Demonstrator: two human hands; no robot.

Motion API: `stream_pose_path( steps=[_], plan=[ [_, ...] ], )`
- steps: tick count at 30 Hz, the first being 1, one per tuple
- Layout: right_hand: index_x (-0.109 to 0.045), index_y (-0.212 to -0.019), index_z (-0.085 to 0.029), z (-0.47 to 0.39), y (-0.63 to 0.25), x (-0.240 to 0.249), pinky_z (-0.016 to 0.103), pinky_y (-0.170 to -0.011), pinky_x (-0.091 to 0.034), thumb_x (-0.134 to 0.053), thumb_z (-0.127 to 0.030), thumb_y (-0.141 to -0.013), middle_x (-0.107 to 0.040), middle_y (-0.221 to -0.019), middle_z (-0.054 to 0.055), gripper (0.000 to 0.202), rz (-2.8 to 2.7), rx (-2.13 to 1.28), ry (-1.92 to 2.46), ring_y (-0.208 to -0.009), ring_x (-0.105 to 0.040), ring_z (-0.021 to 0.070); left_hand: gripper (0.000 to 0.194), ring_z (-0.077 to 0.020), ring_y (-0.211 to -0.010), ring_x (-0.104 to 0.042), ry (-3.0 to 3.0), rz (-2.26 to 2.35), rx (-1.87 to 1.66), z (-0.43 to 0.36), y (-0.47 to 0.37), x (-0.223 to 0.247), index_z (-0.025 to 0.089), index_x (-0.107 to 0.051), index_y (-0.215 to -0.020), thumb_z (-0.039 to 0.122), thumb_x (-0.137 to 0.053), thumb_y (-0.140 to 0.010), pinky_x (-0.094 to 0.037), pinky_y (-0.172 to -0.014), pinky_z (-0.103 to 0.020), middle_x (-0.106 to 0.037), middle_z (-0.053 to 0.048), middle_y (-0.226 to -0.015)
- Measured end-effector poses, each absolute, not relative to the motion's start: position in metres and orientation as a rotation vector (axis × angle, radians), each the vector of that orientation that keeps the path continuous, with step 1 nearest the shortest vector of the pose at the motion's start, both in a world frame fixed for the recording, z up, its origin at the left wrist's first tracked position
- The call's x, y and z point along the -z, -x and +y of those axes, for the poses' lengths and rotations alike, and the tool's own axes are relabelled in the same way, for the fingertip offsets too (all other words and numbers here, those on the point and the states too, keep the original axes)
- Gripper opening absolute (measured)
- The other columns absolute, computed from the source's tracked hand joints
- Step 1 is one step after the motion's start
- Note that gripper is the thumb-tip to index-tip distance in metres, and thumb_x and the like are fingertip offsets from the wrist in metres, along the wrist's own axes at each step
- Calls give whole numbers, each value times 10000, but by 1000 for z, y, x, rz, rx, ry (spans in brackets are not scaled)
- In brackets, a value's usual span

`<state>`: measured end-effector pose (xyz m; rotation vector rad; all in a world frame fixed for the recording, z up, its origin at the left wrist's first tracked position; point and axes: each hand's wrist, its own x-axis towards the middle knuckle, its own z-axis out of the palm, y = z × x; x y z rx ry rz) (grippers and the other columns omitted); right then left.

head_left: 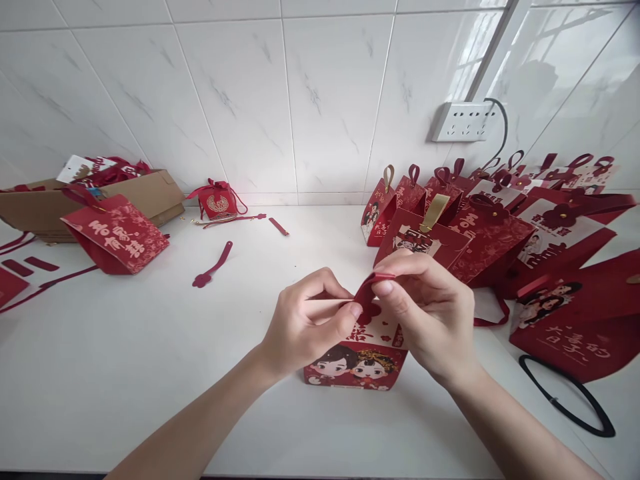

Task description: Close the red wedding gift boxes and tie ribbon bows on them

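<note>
A red and white gift box [355, 367] with a cartoon couple printed on it stands upright on the white table in front of me. My left hand [313, 320] pinches the top edge of the box, thumb on the near side. Between the thumb and fingers of my right hand [425, 307] is a dark red strap [369, 285], bent over above the box top. The lower end of the strap and the fingertips behind the box are hidden. A loose dark red strap with a flower-shaped end [214, 265] lies to the left of my hands.
Several red gift boxes [480, 233] crowd the right side. At left, another red box [117, 233] stands before a cardboard carton [167, 193] of red pieces. A small red pouch [217, 201] sits near the wall. A black ring [565, 393] lies at right, below a socket strip [463, 122].
</note>
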<state>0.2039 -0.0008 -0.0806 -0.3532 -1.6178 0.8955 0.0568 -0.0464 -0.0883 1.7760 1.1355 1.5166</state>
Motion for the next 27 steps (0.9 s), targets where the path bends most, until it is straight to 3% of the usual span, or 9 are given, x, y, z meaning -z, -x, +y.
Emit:
stream_pose_path(
  steps=[11,19,27],
  plan=[
    [-638,-852,-226,0,-207,78,201,-589,-511,-643,-212,-813,-630,-749,-16,42,-1711,-1074,391,-680,-590,96,164,-102,-534,-485,-1764,1164,-1516,-46,-56,90,177,-533,-687,272,-593,-806,-409,-490,-237,-530,14,-577],
    [-624,-776,-216,3,-205,83,212,-570,-500,-625,-202,-824,-612,-703,-14,50,-1721,-945,435,-645,-581,102,180,-84,-528,-453,-1763,1140,-1535,-45,-57,89,173,-519,-652,243,-589,-802,-389,-491,-224,-497,21,-598],
    [-620,-809,-199,4,-208,79,207,-549,-482,-595,-304,-842,-617,-727,-1,113,-1720,-1264,492,-652,-580,111,26,-136,-665,-567,-1677,1001,-1443,-46,-53,90,175,-556,-790,196,-544,-801,-475,-601,-258,-587,-18,-718]
  ],
)
